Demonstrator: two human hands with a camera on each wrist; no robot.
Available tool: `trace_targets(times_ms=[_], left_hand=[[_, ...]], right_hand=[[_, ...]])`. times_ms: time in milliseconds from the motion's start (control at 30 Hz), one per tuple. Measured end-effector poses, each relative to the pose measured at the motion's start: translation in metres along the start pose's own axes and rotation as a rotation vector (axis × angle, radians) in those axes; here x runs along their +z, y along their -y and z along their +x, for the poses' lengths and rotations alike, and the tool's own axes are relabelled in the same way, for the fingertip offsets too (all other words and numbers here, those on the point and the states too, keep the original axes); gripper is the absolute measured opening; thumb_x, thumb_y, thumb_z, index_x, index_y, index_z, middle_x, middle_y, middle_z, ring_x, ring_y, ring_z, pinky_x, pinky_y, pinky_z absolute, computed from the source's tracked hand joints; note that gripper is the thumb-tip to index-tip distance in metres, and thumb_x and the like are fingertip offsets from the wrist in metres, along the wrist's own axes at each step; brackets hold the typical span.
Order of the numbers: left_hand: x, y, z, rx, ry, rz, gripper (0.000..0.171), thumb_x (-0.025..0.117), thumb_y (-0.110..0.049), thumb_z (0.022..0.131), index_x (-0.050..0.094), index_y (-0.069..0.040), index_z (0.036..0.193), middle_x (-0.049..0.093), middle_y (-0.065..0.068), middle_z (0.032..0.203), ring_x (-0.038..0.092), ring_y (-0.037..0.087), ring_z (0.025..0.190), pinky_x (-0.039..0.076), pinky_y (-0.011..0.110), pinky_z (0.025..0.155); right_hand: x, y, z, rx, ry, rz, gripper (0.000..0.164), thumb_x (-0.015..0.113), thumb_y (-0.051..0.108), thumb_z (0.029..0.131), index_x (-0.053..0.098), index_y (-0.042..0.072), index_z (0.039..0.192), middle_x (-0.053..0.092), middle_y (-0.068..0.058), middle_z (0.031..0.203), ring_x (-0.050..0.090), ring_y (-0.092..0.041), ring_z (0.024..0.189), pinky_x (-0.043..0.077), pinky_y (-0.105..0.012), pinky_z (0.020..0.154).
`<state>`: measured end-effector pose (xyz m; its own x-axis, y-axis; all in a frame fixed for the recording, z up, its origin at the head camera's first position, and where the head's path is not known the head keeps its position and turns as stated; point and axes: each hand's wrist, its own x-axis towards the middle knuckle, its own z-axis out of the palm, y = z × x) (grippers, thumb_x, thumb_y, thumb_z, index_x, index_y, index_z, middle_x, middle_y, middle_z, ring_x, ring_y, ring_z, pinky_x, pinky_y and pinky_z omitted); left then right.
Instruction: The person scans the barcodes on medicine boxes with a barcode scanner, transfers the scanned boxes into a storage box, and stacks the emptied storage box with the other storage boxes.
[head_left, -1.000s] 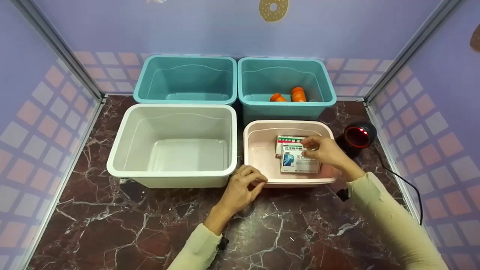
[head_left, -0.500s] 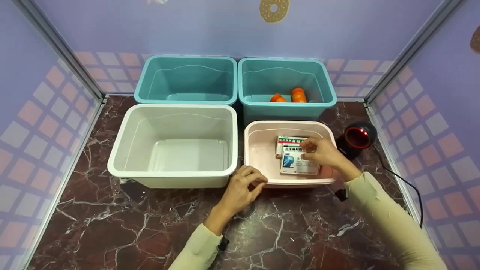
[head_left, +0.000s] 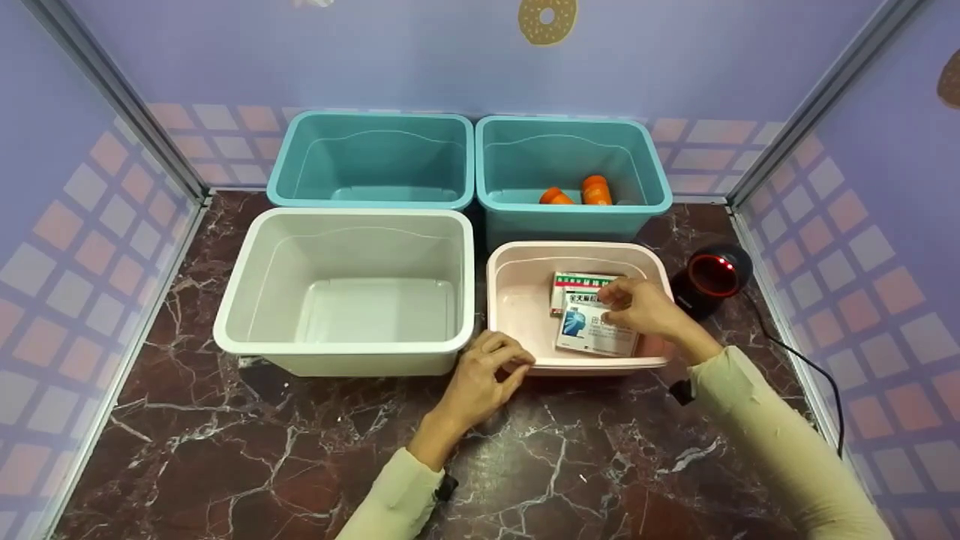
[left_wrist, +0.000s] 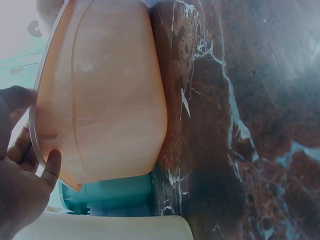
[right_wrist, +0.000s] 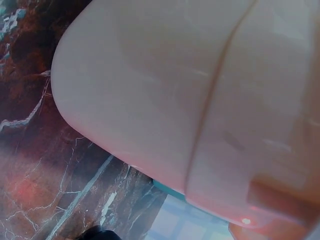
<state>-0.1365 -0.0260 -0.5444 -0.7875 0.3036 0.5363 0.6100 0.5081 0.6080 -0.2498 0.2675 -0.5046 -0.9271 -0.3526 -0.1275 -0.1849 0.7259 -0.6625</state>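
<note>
Left hand pinched pink bin rim near 7 o'clock, probably steadying it. White box sat inside around 5, overlapping banded box at its 12. Right hand was over it from 3; couldn't tell if gripping. Table was dark, veined; walls lilac.
</note>
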Motion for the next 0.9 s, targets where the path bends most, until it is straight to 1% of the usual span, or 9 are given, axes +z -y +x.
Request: trace_targets(times_ms=[300,567,767,900], left_hand=[[0.0004,0.0004,-0.0003,-0.011,0.0,-0.027,0.006,0.076,-0.015,0.086,0.074,-0.018,0.092,0.067,-0.005,0.094,0.059,0.014,0.098,0.047,0.031,0.093],[0.0001,-0.0001,-0.0007,-0.011,-0.003,-0.027,0.006,0.075,-0.015,0.086,0.074,-0.018,0.091,0.066,-0.006,0.094,0.059,0.014,0.097,0.047,0.031,0.092],[-0.0005,-0.0003,0.0,-0.012,0.007,-0.017,0.006,0.075,-0.016,0.087,0.074,-0.018,0.092,0.067,-0.005,0.094,0.059,0.014,0.098,0.047,0.031,0.093],[-0.001,-0.0006,0.0002,-0.014,0.012,-0.008,0.006,0.075,-0.017,0.087,0.074,-0.018,0.093,0.067,-0.005,0.095,0.059,0.015,0.099,0.048,0.031,0.093]], right_hand=[[0.0012,0.0004,-0.0029,0.001,0.025,-0.01,0.035,0.075,0.003,0.076,0.068,-0.002,0.109,0.071,-0.019,0.104,0.066,-0.022,0.089,0.051,-0.025,0.078],[0.0036,0.0001,-0.0032,-0.001,0.036,-0.022,0.035,0.077,0.005,0.076,0.068,-0.002,0.109,0.071,-0.019,0.102,0.066,-0.022,0.088,0.05,-0.023,0.076],[0.0038,0.0023,-0.0046,0.002,0.047,-0.044,0.035,0.077,0.006,0.076,0.068,0.0,0.108,0.072,-0.017,0.102,0.066,-0.022,0.088,0.051,-0.026,0.078],[0.0037,0.0024,-0.005,-0.007,0.052,-0.044,0.035,0.077,0.006,0.076,0.068,-0.001,0.109,0.072,-0.018,0.103,0.068,-0.026,0.09,0.052,-0.029,0.08]])
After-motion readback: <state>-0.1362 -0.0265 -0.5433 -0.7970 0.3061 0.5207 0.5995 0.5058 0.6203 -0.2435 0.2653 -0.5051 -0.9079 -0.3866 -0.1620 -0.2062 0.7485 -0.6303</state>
